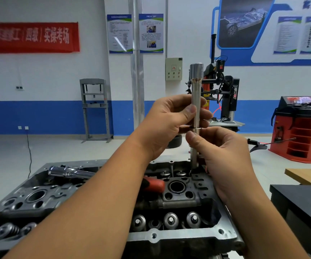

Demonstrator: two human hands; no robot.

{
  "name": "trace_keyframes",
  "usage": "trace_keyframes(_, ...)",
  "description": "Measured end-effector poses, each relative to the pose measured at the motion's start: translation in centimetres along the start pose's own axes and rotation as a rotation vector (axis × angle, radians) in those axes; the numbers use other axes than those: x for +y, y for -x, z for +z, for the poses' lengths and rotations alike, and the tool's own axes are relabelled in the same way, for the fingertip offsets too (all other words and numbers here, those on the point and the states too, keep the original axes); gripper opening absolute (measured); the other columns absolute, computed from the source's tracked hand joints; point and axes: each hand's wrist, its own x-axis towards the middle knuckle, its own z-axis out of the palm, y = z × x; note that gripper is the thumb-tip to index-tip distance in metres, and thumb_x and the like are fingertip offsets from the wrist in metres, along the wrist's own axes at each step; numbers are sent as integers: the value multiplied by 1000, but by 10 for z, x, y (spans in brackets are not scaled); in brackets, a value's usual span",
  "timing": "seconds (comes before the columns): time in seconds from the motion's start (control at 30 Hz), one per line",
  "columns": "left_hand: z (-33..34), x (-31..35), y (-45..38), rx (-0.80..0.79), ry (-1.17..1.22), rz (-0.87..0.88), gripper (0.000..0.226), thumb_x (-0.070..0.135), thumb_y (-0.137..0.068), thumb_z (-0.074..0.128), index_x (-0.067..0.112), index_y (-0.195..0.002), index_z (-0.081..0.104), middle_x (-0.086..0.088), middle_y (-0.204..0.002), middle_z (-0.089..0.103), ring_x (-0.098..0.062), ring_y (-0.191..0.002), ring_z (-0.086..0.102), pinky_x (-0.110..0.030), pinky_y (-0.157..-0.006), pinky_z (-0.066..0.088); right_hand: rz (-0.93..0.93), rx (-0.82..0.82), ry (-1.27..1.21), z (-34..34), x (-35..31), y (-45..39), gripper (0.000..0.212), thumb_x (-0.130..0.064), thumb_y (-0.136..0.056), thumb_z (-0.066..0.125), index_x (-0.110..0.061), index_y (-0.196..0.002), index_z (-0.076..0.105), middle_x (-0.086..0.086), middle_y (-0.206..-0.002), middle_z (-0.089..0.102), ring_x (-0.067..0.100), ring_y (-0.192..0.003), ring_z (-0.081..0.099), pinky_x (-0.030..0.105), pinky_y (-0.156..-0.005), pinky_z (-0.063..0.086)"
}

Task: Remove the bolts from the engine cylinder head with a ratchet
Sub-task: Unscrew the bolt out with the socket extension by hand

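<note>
Steel bolt (195,98), seemingly, pinched by both hands.

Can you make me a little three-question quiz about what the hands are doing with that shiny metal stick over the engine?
1. True or false: both hands hold the long bolt upright above the cylinder head.
2. Which hand is higher on the bolt? A) left hand B) right hand
3. Fill in: the ratchet lies on the cylinder head, touched by ____ hand.

Key:
1. True; fingers of both hands pinch it and it stands upright.
2. A; the left hand grips above the washer, the right hand just below it.
3. Neither; it rests on the far left part of the head, apart from both hands.
</note>
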Motion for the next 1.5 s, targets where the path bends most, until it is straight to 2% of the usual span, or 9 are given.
trace_keyframes(0.2, 0, 2, 0, 118, -23, 64, 32, 20, -73, 79, 6, -100, 68, -6, -81, 75, -21, -75, 71, -38, -79, 61, -2, 3, 17, -2, 1, 0, 13, -26, -77, 91, -26, -81, 78, 2, -71, 75, 16, -62, 65, 47, -64, 59)
trace_keyframes(0.4, 2, 0, 0, -6, 67, 5, 18, -2, -103, 53, 0, -115, 66, -14, -95, 76, -35, -94, 74, -47, -92, 62, -12, 1, 19, 0, 3, -1, 10, -27, -83, 87, -32, -84, 78, -3, -74, 76, 13, -66, 68, 44, -69, 57)
trace_keyframes(0.6, 0, 2, 0, 177, -16, 44, 42, 19, -64, 83, 4, -101, 68, -13, -89, 76, -33, -86, 72, -52, -90, 58, 6, -6, -20, -2, 0, 1, 20, -38, -73, 87, -24, -82, 77, 3, -75, 77, 18, -61, 68, 34, -57, 58)
trace_keyframes(0.8, 0, -1, 0, -15, 72, -26, 20, 7, -105, 53, 1, -118, 67, -14, -99, 77, -34, -96, 73, -58, -100, 56, 19, 15, -13, 0, 1, -1, 10, -26, -81, 87, -26, -84, 78, 0, -76, 77, 15, -67, 71, 42, -65, 57)
trace_keyframes(0.93, 1, -1, 0, 43, 13, 5, 12, 4, -101, 60, 4, -110, 68, -10, -90, 78, -32, -89, 74, -52, -89, 61, 20, 4, -15, 0, 1, 0, 10, -26, -83, 85, -20, -83, 77, -2, -75, 77, 9, -64, 70, 36, -64, 54)
trace_keyframes(1.07, 0, 0, 0, 165, -45, 40, 43, 22, -67, 83, 3, -102, 67, -11, -84, 73, -33, -83, 66, -54, -85, 56, -6, 6, 3, -2, 2, -1, 14, -28, -76, 90, -28, -82, 77, -1, -72, 75, 9, -62, 66, 23, -58, 54)
trace_keyframes(1.3, 1, -2, -1, -8, 47, 1, 19, 6, -107, 49, 3, -113, 67, -12, -93, 76, -27, -88, 74, -46, -90, 61, 7, 17, 8, -1, 3, -1, 12, -25, -84, 86, -19, -83, 76, -3, -74, 76, 8, -64, 67, 31, -61, 51)
trace_keyframes(1.37, 0, 0, 0, 32, 16, 21, 11, 8, -100, 61, 5, -108, 67, -10, -89, 77, -28, -86, 74, -44, -85, 62, -1, -1, 20, -1, 2, -1, 10, -27, -85, 85, -21, -82, 77, -2, -76, 77, 9, -66, 70, 32, -64, 53)
trace_keyframes(1.5, -1, 0, -1, 165, -16, 59, 41, 23, -66, 84, 4, -97, 65, -11, -83, 70, -33, -83, 61, -50, -82, 52, 3, -2, 1, -3, 0, 1, 14, -32, -78, 90, -26, -81, 77, 4, -76, 77, 16, -66, 72, 35, -61, 59)
